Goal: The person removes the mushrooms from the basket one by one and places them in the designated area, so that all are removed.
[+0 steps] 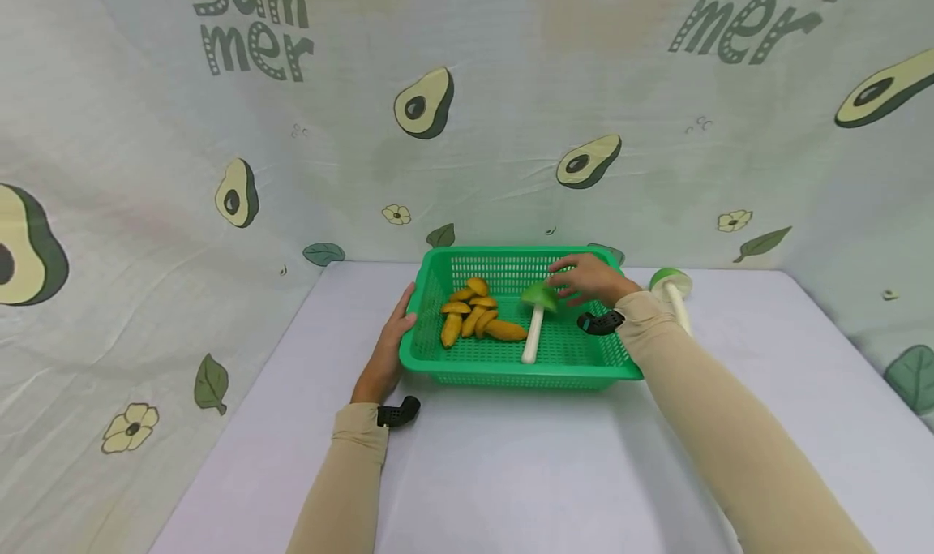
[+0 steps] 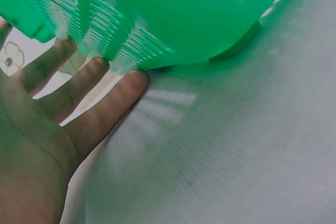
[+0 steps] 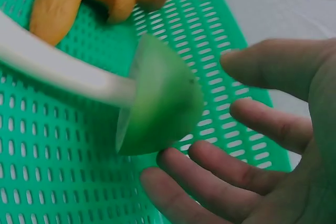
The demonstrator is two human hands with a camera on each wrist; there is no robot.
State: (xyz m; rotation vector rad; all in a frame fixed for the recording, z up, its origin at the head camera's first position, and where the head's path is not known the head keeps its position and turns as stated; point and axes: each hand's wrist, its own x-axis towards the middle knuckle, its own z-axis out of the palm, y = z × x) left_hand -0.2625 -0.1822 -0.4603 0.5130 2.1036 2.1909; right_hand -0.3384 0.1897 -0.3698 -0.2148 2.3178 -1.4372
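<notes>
A green plastic basket (image 1: pixel 481 369) with slotted walls stands on the white table. Inside it, a toy mushroom with a green cap and white stem (image 1: pixel 535 333) lies beside several orange-brown toy mushrooms (image 1: pixel 503 330). My right hand (image 1: pixel 589 278) is over the basket's right side, its fingers spread around the green cap (image 3: pixel 163 98) without closing on it. In the right wrist view the thumb stays apart from the cap; whether a lower fingertip touches it I cannot tell. At the basket's left wall, my left hand (image 1: pixel 387 351) rests with straight fingers (image 2: pixel 113 100) against the outside.
A second green-capped mushroom (image 1: pixel 671 282) lies on the table right of the basket, partly hidden by the right forearm. Behind the table (image 1: pixel 511 465) hangs a pale cloth (image 1: pixel 503 173) printed with avocados and leaves.
</notes>
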